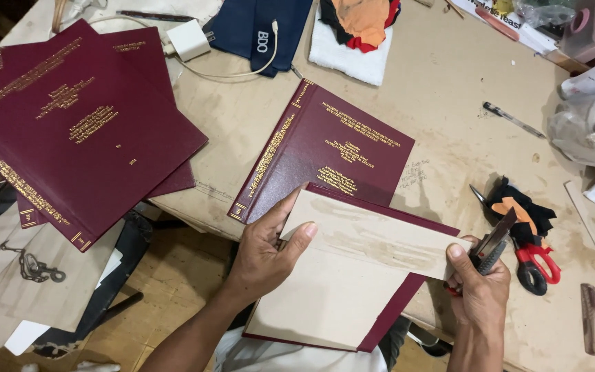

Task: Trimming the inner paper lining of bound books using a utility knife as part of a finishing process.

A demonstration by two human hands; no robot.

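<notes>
Maroon cloth covers the open book (339, 303) that lies at the near edge of the table (449, 103), its pale endpaper facing up. The left hand (266, 255) has its fingers clamped on the lifted paper flap (373, 238), thumb on top, bending it across the book. At the book's right edge the right hand (480, 286) is closed around a utility knife (494, 244), blade up against the flap's end. The step in hand looks like trimming the endpaper; the next move calls for a steady, taut sheet and a clean straight draw of the blade. Just behind the open book lies a closed maroon book (328, 148); right of it, red-handled scissors (535, 265).
</notes>
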